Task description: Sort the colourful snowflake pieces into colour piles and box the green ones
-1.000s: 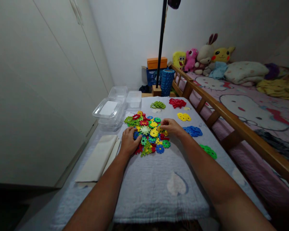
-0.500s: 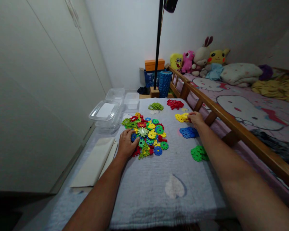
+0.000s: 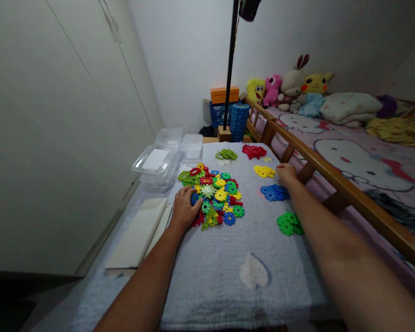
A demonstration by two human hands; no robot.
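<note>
A mixed heap of coloured plastic snowflake discs (image 3: 214,193) lies on a pale quilted cloth (image 3: 235,258). My left hand (image 3: 184,208) rests palm down on the heap's left edge, fingers curled over some pieces. My right hand (image 3: 286,174) sits just right of a small yellow pile (image 3: 264,171), fingers loosely curled; I cannot see whether it holds anything. Sorted piles lie around: light green (image 3: 227,154), red (image 3: 254,151), blue (image 3: 274,192) and dark green (image 3: 288,223).
Clear plastic containers (image 3: 157,161) stand at the cloth's far left, a folded cream cloth (image 3: 141,233) beside them. A wooden bed rail (image 3: 332,180) runs along the right. A black pole (image 3: 230,69) on a wooden block stands behind, near boxes and plush toys (image 3: 290,85).
My right hand left the mixed heap, went right to the yellow pile, and now sits just beside it. My left hand stayed on the heap's left edge.
</note>
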